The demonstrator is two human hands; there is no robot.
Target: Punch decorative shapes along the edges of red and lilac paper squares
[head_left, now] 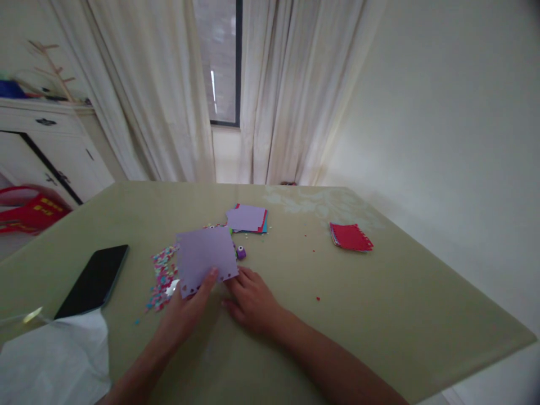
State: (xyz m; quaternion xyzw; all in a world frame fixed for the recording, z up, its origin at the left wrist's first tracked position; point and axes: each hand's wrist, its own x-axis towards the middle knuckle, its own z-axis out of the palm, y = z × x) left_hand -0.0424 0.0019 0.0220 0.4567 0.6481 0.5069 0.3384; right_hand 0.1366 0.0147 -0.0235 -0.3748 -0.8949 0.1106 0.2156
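Observation:
A purple paper square (206, 256) with small punched holes along its near edge is in my left hand (189, 306), the thumb on top and the other fingers hidden underneath. My right hand (255, 301) lies low at the table by the paper's lower right corner. Its fingers are bent, with the thumb apart from them, and no held thing shows. Just past the paper is a small purple hole punch (241, 252), partly covered. Left of the paper spreads a heap of coloured paper confetti (162, 278), with a shiny silvery piece (171, 287) beside my left hand.
Behind the held sheet lies a stack of coloured paper squares (248, 218). A red-topped paper stack (351, 237) sits to the right. At left are a black phone (95, 278) and a white crumpled sheet (59, 357). Stray red bits dot the green table (371, 315).

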